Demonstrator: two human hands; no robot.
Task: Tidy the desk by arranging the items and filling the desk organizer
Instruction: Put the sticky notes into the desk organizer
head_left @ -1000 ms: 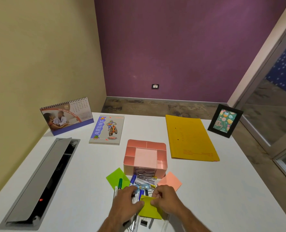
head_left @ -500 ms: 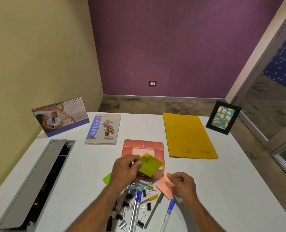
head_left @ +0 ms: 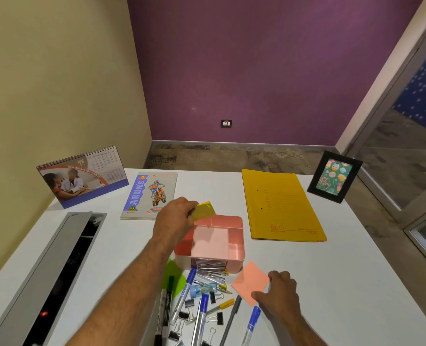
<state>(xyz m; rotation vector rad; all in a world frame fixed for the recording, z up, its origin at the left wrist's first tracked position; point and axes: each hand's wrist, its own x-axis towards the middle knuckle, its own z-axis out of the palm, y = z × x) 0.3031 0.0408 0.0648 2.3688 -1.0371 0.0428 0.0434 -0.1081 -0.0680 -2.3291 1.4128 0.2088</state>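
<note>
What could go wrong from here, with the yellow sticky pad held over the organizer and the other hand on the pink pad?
The left hand pinches the yellow sticky pad by one edge, tilted over the pink organizer; it may land askew across a divider. The right hand rests on the pink pad beside loose pens and binder clips; sliding it could scatter them.

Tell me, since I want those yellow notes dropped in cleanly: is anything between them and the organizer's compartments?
Nothing visible. The left hand holds the yellow sticky notes over the pink desk organizer, at its far left corner; the compartments below show nothing blocking them.
</note>
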